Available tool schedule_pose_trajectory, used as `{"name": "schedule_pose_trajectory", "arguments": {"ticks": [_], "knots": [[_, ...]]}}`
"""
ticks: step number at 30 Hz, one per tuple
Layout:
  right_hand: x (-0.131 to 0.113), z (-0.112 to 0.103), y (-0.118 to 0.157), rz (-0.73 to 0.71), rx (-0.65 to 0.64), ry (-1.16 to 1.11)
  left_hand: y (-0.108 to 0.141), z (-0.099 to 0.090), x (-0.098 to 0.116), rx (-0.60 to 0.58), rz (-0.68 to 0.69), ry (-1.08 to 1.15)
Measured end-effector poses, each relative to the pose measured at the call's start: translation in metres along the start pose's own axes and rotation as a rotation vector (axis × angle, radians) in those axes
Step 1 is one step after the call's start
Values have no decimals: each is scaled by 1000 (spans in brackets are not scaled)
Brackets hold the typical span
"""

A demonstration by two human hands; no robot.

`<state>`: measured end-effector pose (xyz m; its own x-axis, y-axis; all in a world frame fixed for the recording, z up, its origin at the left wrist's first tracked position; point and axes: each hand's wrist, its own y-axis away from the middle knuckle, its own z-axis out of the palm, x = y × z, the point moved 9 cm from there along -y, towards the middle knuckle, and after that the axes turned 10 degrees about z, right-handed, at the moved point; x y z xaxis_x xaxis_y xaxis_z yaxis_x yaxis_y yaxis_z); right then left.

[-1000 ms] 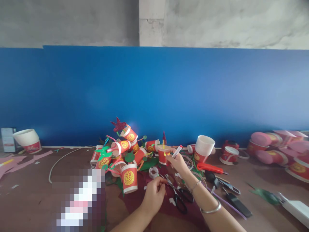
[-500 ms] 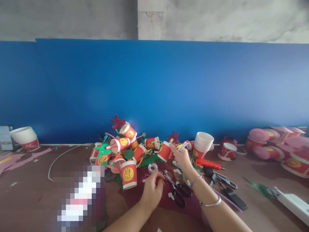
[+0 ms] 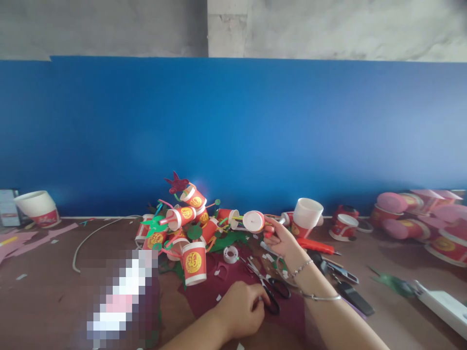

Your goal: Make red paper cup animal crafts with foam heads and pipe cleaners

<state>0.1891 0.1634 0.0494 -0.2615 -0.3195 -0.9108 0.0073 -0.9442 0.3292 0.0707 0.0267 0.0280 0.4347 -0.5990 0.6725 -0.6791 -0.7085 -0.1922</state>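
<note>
My right hand (image 3: pixel 279 236) is closed at the side of a red-and-white paper cup (image 3: pixel 253 221), whose white base faces me. A white pen-like stick (image 3: pixel 282 220) shows behind its fingers. My left hand (image 3: pixel 243 309) rests low over the maroon sheet (image 3: pixel 204 296), fingers curled in. Its fingertips are beside the black-handled scissors (image 3: pixel 272 296); what they hold, if anything, is hidden. To the left, several red cups with gold print form a cluster (image 3: pixel 194 262) with green cut-outs and straws. A roll of tape (image 3: pixel 230 254) lies between cluster and scissors.
Stacked white-and-red cups (image 3: pixel 307 214) stand right of my right hand, near an orange-handled tool (image 3: pixel 315 245). Black objects (image 3: pixel 353 297) and a white glue gun-like tool (image 3: pixel 443 306) lie farther right. Pink-topped cup pieces (image 3: pixel 401 231) sit at the far right; a blue panel (image 3: pixel 233 136) stands behind.
The cup at my right hand has turned so its base faces me. The red-tipped pen has swung behind the fingers. My left hand has moved down and right, beside the scissors' handles.
</note>
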Motion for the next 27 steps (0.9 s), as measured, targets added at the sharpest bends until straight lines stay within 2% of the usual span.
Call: {"name": "schedule_pose_trajectory", "arguments": {"ticks": [3,8,13,21,27], "knots": [[3,-4,-3,-30,38,36,0,-1,-1,24,-3,46],[-3,-11,-1,-187,184,126,-1,0,-3,49,7,67],[-10,-17,1,-295,258,154,-2,1,-4,40,6,44],[9,-41,-21,-241,304,46,-1,0,-1,1,-4,31],[15,-48,-24,-233,321,-30,-1,2,-4,-16,-18,15]]}}
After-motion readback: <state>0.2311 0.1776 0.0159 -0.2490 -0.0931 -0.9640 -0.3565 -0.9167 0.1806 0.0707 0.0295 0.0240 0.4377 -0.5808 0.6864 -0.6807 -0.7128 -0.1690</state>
